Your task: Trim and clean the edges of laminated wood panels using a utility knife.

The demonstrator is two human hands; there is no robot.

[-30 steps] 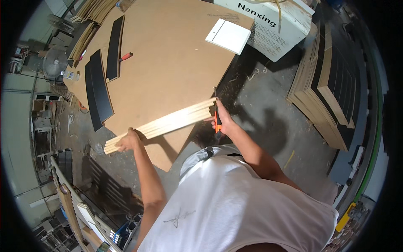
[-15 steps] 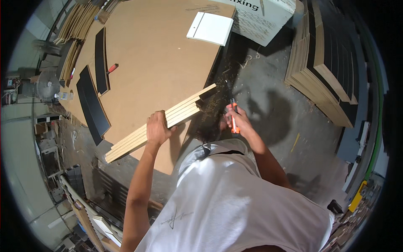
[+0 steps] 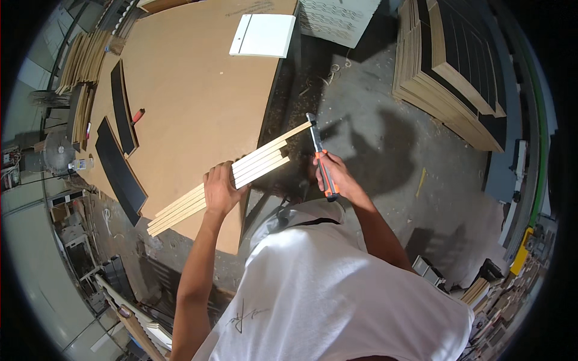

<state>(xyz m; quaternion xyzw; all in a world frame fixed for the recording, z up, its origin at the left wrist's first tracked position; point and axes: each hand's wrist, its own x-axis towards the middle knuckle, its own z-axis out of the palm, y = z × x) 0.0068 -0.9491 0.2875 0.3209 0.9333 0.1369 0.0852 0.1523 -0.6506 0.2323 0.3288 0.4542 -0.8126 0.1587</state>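
Several pale wooden strips [image 3: 253, 167] lie side by side in a slanted bundle across the table's corner. My left hand [image 3: 221, 185] is closed over the middle of the bundle, its thumb on the near side. The farthest strip sticks out beyond the others at its right end. My right hand [image 3: 335, 174] grips a hammer [image 3: 317, 141] by its orange and grey handle, with the metal head up. That head is at the tip of the protruding strip and appears to touch it.
The brown tabletop [image 3: 186, 90] carries a white panel [image 3: 263, 36], curved black panels [image 3: 120, 171] and a red-handled tool [image 3: 138, 116]. Stacked boards [image 3: 442, 78] stand on the floor to the right. A large white box [image 3: 337, 18] is beyond the table edge.
My right hand has raised and tilted the hammer, bringing its head to the end of the protruding strip. The left hand keeps its hold, and the whole view has shifted slightly.
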